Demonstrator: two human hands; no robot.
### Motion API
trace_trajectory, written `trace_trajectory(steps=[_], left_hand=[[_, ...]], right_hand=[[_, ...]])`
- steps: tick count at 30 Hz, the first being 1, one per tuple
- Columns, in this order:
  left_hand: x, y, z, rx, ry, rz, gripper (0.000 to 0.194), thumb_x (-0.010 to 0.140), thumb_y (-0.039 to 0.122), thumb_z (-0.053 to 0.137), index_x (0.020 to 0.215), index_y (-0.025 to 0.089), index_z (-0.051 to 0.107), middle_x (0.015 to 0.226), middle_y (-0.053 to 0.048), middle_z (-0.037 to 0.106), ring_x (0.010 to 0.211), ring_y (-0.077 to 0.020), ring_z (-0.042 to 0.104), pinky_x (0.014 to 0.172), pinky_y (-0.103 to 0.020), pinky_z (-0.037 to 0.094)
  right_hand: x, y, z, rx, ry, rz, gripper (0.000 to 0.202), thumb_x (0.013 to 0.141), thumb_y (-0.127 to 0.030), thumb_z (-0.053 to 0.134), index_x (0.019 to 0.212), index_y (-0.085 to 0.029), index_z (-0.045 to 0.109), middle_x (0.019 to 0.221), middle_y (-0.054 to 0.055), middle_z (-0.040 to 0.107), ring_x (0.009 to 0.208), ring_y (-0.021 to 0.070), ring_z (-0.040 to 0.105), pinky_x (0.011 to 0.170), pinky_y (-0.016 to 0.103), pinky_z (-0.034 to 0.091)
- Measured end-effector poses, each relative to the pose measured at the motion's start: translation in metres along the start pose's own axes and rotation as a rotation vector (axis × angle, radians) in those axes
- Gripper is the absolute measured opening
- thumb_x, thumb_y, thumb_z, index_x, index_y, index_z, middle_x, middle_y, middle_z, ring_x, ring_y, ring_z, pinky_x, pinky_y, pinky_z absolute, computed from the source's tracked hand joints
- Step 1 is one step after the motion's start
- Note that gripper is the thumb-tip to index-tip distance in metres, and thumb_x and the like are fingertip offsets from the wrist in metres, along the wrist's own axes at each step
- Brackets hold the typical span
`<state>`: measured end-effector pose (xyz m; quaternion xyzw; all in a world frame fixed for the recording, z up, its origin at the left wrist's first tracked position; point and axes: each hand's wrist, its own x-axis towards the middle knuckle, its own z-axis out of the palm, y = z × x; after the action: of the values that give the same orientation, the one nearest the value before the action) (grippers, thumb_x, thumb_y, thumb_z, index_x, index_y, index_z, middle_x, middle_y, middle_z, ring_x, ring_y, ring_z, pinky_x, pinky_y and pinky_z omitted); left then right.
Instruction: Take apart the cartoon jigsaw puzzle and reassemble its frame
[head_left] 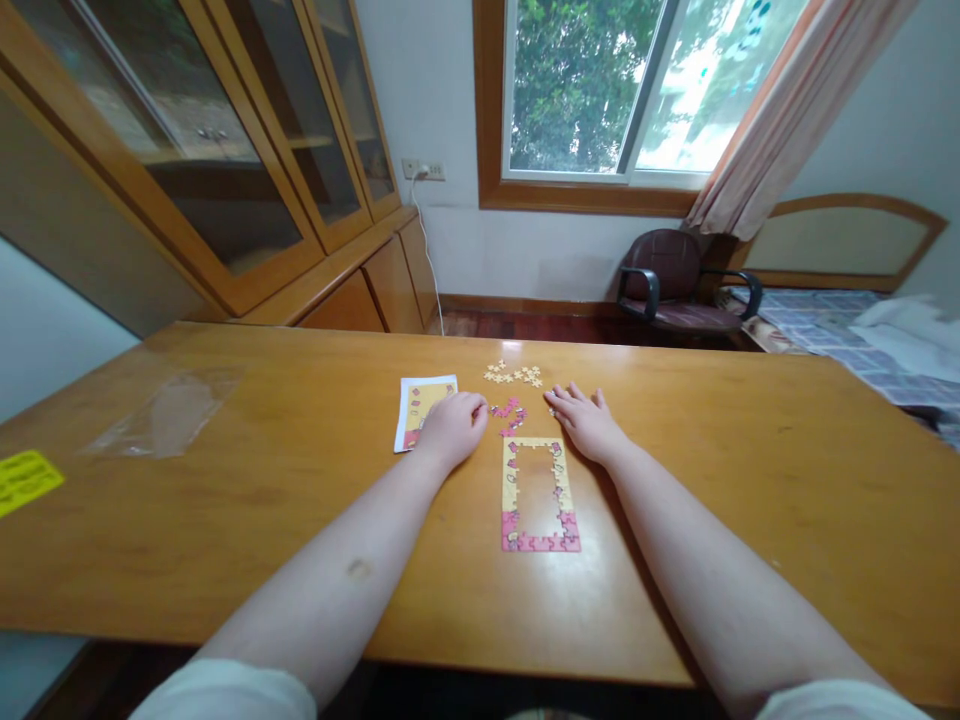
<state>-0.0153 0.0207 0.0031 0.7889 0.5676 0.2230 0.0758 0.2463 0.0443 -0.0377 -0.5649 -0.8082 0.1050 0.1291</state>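
A jigsaw puzzle frame (pixel 511 530) of joined yellow and pink border pieces lies on the table, its middle showing bare wood. Just beyond it are loose pink puzzle pieces (pixel 511 410), and farther back a cluster of yellow pieces (pixel 517 376). My left hand (pixel 454 428) has its fingers curled together beside the pink pieces, partly over the picture card (pixel 420 402); whatever it may hold is hidden. To the right, my right hand (pixel 589 422) lies palm down with fingers spread, a small puzzle piece (pixel 553 411) showing by its fingertips.
A clear plastic bag (pixel 169 412) and a yellow label (pixel 28 481) lie on the left of the wooden table (pixel 300 540). Behind it are a glass-door cabinet (pixel 300 130), a window (pixel 592 90), an armchair (pixel 675 280) and a bed (pixel 847 320).
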Motion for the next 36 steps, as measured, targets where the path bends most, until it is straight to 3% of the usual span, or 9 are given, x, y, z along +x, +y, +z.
trace_trajectory(steps=[5, 10, 13, 16, 18, 20, 24, 29, 36], left_hand=[[0.003, -0.004, 0.007, -0.039, -0.069, 0.149, 0.023, 0.088, 0.022, 0.046, 0.093, 0.020, 0.068, 0.095, -0.006, 0.071, 0.092, -0.0214, 0.061, 0.086, -0.036, 0.045], [-0.001, 0.002, 0.006, -0.132, -0.234, 0.355, 0.020, 0.086, 0.023, 0.051, 0.091, 0.024, 0.070, 0.092, -0.003, 0.071, 0.090, -0.0188, 0.062, 0.085, -0.034, 0.046], [-0.003, 0.006, 0.006, -0.148, -0.302, 0.450, 0.017, 0.085, 0.025, 0.054, 0.089, 0.025, 0.070, 0.091, -0.003, 0.070, 0.091, -0.0184, 0.061, 0.086, -0.034, 0.045], [-0.002, 0.005, 0.005, -0.085, -0.245, 0.365, 0.020, 0.086, 0.025, 0.051, 0.091, 0.023, 0.070, 0.092, -0.004, 0.070, 0.091, -0.0202, 0.060, 0.084, -0.036, 0.045], [-0.001, 0.002, 0.005, -0.044, -0.186, 0.288, 0.023, 0.087, 0.023, 0.049, 0.093, 0.024, 0.071, 0.094, -0.005, 0.068, 0.091, -0.0214, 0.059, 0.084, -0.037, 0.045], [-0.001, -0.001, 0.004, -0.035, -0.189, 0.285, 0.026, 0.086, 0.021, 0.048, 0.094, 0.026, 0.073, 0.095, -0.005, 0.067, 0.093, -0.0217, 0.058, 0.087, -0.038, 0.044], [-0.001, -0.003, 0.004, -0.039, -0.265, 0.306, 0.032, 0.082, 0.017, 0.049, 0.096, 0.030, 0.075, 0.098, -0.004, 0.066, 0.096, -0.0221, 0.056, 0.092, -0.040, 0.042], [0.000, -0.003, 0.006, -0.035, -0.216, 0.238, 0.035, 0.082, 0.015, 0.048, 0.100, 0.028, 0.074, 0.096, -0.005, 0.066, 0.094, -0.0222, 0.057, 0.090, -0.039, 0.043], [-0.005, 0.004, 0.003, -0.060, -0.289, 0.395, 0.022, 0.082, 0.042, 0.062, 0.097, 0.030, 0.073, 0.101, -0.003, 0.066, 0.098, -0.0237, 0.057, 0.086, -0.039, 0.042]], right_hand=[[0.001, 0.001, 0.000, 0.011, 0.117, 0.067, 0.040, 0.095, -0.027, 0.039, 0.131, -0.033, 0.056, 0.143, 0.004, 0.048, 0.137, 0.0330, 0.034, 0.108, 0.070, 0.010], [0.001, 0.001, -0.002, 0.066, 0.183, -0.142, 0.025, 0.091, -0.032, 0.050, 0.101, -0.031, 0.073, 0.114, 0.002, 0.070, 0.115, 0.0233, 0.056, 0.106, 0.050, 0.028], [0.002, 0.004, -0.002, 0.040, 0.192, -0.095, 0.023, 0.088, -0.031, 0.054, 0.089, -0.027, 0.076, 0.104, 0.006, 0.072, 0.102, 0.0241, 0.059, 0.095, 0.044, 0.037], [0.002, 0.006, -0.003, 0.010, 0.230, 0.020, 0.022, 0.087, -0.029, 0.055, 0.087, -0.025, 0.077, 0.102, 0.008, 0.072, 0.099, 0.0259, 0.058, 0.090, 0.043, 0.038], [0.000, 0.003, -0.006, 0.016, 0.259, 0.011, 0.023, 0.088, -0.030, 0.054, 0.089, -0.024, 0.076, 0.102, 0.008, 0.071, 0.098, 0.0263, 0.058, 0.089, 0.043, 0.038], [-0.003, -0.004, -0.010, 0.049, 0.244, -0.106, 0.025, 0.089, -0.033, 0.053, 0.092, -0.024, 0.075, 0.099, 0.009, 0.071, 0.094, 0.0249, 0.058, 0.088, 0.042, 0.038], [-0.011, -0.019, -0.017, 0.154, 0.064, -0.408, 0.027, 0.089, -0.027, 0.049, 0.085, -0.022, 0.075, 0.081, 0.005, 0.069, 0.080, 0.0191, 0.058, 0.081, 0.036, 0.040], [-0.013, -0.022, -0.019, 0.204, 0.010, -0.459, 0.028, 0.088, -0.025, 0.050, 0.078, -0.022, 0.076, 0.079, 0.004, 0.068, 0.076, 0.0176, 0.057, 0.080, 0.035, 0.040], [-0.012, -0.022, -0.017, 0.182, 0.024, -0.436, 0.029, 0.089, -0.026, 0.049, 0.078, -0.022, 0.076, 0.078, 0.004, 0.067, 0.076, 0.0178, 0.055, 0.080, 0.036, 0.039]])
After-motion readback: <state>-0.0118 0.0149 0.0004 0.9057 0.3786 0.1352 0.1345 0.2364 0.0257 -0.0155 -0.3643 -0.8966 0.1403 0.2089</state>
